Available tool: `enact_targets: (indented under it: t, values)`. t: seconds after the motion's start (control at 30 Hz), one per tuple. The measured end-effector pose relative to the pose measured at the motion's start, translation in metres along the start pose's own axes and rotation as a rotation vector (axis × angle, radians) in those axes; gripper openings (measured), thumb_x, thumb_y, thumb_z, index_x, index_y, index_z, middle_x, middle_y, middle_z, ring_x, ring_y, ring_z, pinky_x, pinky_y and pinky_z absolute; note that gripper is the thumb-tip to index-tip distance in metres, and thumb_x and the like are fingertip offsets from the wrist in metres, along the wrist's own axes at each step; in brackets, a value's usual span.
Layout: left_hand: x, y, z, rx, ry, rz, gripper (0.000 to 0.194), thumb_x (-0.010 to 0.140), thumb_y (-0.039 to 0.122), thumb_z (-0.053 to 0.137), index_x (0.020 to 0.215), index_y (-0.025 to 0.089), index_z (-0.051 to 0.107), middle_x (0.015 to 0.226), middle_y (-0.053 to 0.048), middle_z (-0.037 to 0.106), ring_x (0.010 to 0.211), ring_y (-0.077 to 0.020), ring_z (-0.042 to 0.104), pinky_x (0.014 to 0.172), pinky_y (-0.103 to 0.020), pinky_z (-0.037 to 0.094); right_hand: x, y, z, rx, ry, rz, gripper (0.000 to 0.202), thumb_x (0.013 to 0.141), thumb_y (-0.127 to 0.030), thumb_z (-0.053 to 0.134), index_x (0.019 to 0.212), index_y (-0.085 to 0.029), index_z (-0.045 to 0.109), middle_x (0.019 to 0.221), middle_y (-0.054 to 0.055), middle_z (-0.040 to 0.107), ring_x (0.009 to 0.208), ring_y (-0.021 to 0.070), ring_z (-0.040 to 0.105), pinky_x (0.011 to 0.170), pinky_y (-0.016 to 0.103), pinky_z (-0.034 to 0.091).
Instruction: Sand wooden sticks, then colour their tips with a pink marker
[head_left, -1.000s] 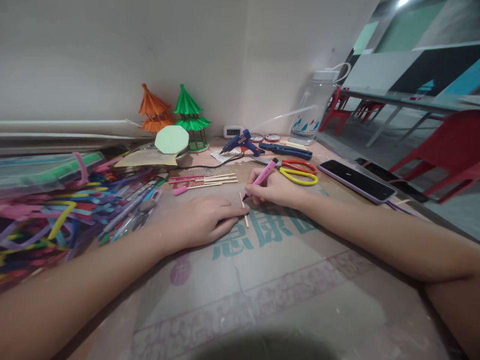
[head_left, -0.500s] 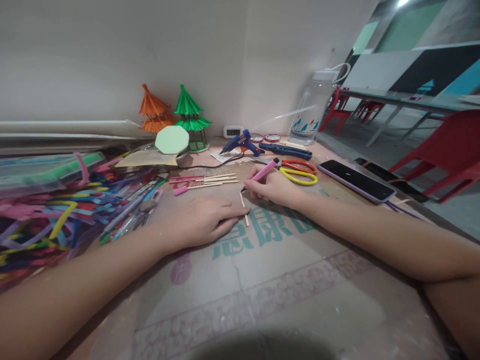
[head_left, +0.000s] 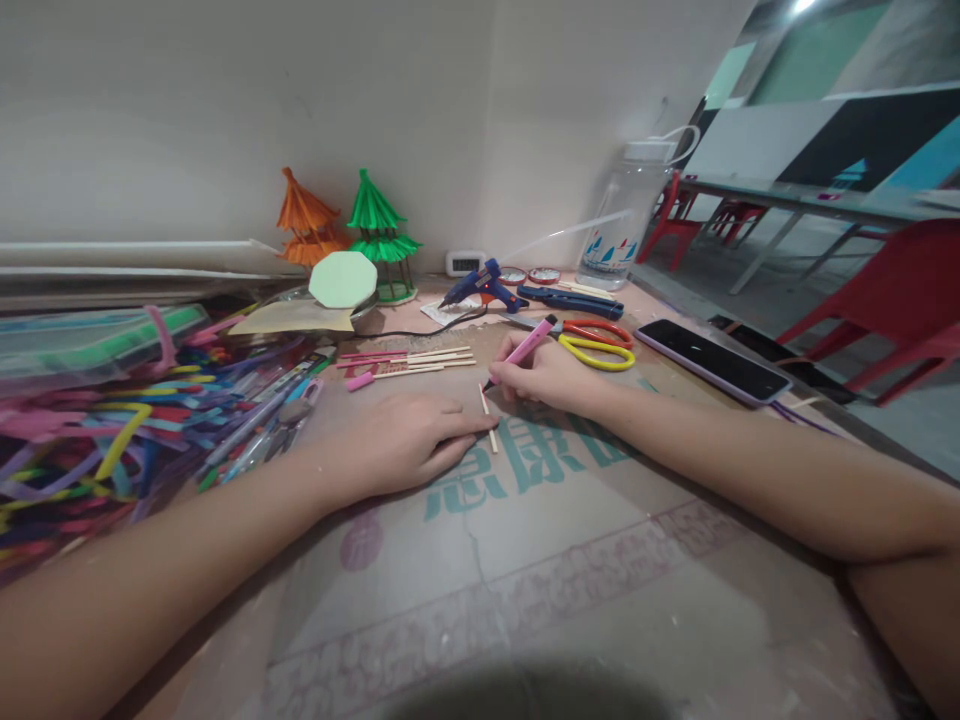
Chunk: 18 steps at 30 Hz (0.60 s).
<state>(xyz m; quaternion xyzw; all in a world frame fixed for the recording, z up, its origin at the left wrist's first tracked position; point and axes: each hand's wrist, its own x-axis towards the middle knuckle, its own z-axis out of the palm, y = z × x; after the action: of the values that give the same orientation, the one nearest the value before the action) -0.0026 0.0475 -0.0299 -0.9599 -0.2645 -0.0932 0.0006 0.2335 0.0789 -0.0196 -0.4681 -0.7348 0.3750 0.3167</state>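
Note:
My right hand (head_left: 540,375) is closed around a pink marker (head_left: 530,342), its dark tip touching a thin wooden stick (head_left: 493,438). The stick's upper end has a pink tint. My left hand (head_left: 416,435) lies low and flat on the table, index finger stretched out with its tip pressing the stick down; the other fingers are partly hidden. Just beyond my left hand is the pink marker cap (head_left: 360,382). Several more sticks (head_left: 439,357) lie in a row behind it, some coloured pink at their left ends.
Scissors (head_left: 596,350), a phone (head_left: 712,360), a blue glue gun (head_left: 487,287) and a water bottle (head_left: 619,220) stand or lie to the right and back. Pipe cleaners (head_left: 112,440) pile up at left. Orange (head_left: 307,215) and green (head_left: 376,220) paper-like pagodas stand by the wall.
The marker tip has shifted very slightly down along the stick. My left hand stays in place on the stick.

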Motion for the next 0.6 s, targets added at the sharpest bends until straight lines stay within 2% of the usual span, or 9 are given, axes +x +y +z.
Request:
enact_targets:
  t: [0.33, 0.6]
  values:
    - [0.0019, 0.0022, -0.0023, 0.055, -0.034, -0.003, 0.042, 0.108, 0.037, 0.035, 0.141, 0.034, 0.061, 0.106, -0.004, 0.076, 0.087, -0.0187, 0.069, 0.072, -0.029, 0.045, -0.0012, 0.0052, -0.0019, 0.055, -0.102, -0.069, 0.017, 0.085, -0.032, 0.064, 0.079, -0.02, 0.053, 0.056, -0.004, 0.061, 0.049, 0.0103, 0.051, 0.049, 0.022, 0.039]
    - [0.0014, 0.0001, -0.0002, 0.011, -0.026, -0.003, 0.041, 0.108, 0.037, 0.037, 0.14, 0.036, 0.061, 0.11, -0.003, 0.076, 0.09, -0.0195, 0.069, 0.076, -0.03, 0.048, 0.0001, 0.0038, 0.0009, -0.036, 0.02, -0.045, 0.018, 0.09, -0.034, 0.061, 0.085, -0.021, 0.051, 0.06, -0.005, 0.061, 0.046, 0.0092, 0.05, 0.046, 0.021, 0.038]
